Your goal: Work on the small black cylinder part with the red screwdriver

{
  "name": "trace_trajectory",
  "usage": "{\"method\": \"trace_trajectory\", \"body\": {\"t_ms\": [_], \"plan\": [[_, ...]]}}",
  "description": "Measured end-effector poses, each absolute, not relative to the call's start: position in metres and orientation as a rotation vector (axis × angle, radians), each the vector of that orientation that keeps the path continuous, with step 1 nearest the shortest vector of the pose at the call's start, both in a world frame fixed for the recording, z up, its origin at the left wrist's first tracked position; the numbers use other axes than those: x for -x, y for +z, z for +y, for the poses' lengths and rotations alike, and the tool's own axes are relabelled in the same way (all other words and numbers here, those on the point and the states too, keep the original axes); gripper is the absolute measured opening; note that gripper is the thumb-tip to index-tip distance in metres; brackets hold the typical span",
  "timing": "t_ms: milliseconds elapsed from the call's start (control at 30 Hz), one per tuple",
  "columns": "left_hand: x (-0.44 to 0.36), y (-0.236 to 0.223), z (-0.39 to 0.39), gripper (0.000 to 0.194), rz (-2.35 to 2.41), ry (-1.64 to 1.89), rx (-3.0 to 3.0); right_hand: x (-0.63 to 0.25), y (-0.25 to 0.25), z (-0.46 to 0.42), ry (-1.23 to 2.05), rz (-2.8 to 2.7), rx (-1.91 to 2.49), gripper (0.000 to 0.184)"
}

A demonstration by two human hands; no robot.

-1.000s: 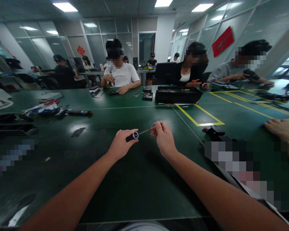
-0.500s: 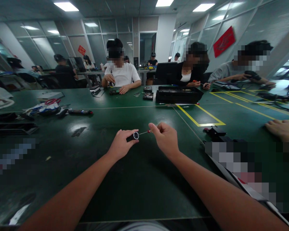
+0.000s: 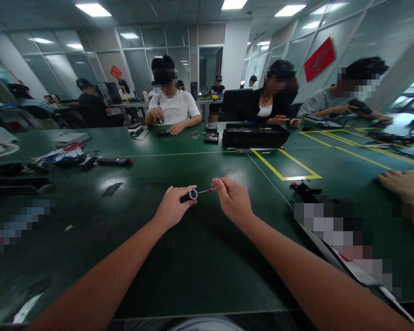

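Note:
Between the thumb and fingers of my left hand is a short black cylinder with a pale ring around its open end, which faces right and toward me. What fills that end is too small to make out. My right hand is closed around a thin screwdriver; its metal shaft and a red part show, while most of the handle is hidden in the fingers. The shaft points left, and its tip is at or very near the ringed end. Both hands are raised over the green table.
A black tray-like case stands across the table, with small black parts beside it. At left lie a dark pen-shaped tool and a cluttered pile. Another person's hand rests at right, near black parts. Co-workers sit opposite.
Hands, cylinder and screwdriver keep nearly the same pose. My right hand and the screwdriver have shifted very slightly; the whole view has slid a few pixels left.

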State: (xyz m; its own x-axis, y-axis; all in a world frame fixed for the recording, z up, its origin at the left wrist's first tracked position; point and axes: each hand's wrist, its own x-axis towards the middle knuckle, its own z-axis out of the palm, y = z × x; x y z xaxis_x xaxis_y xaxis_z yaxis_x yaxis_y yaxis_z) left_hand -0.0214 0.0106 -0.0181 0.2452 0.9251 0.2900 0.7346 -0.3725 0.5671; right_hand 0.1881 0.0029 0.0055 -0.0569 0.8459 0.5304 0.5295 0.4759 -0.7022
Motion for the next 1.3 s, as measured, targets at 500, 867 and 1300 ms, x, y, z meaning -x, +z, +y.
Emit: {"method": "trace_trajectory", "body": {"t_ms": [500, 867, 1300], "plan": [[0.025, -0.021, 0.011, 0.044, 1.499, 0.828, -2.231, -0.182, 0.012, -0.008, 0.485, -1.781, 1.253, 0.027], [0.026, -0.016, 0.010, 0.045, 1.471, 0.835, -2.269, -0.184, -0.009, 0.017, 0.939, -1.275, 1.067, 0.026], [0.025, -0.019, 0.010, 0.045, 1.404, 0.816, -2.303, -0.181, -0.014, 0.018, 0.872, -1.172, 1.126, 0.029]]}}
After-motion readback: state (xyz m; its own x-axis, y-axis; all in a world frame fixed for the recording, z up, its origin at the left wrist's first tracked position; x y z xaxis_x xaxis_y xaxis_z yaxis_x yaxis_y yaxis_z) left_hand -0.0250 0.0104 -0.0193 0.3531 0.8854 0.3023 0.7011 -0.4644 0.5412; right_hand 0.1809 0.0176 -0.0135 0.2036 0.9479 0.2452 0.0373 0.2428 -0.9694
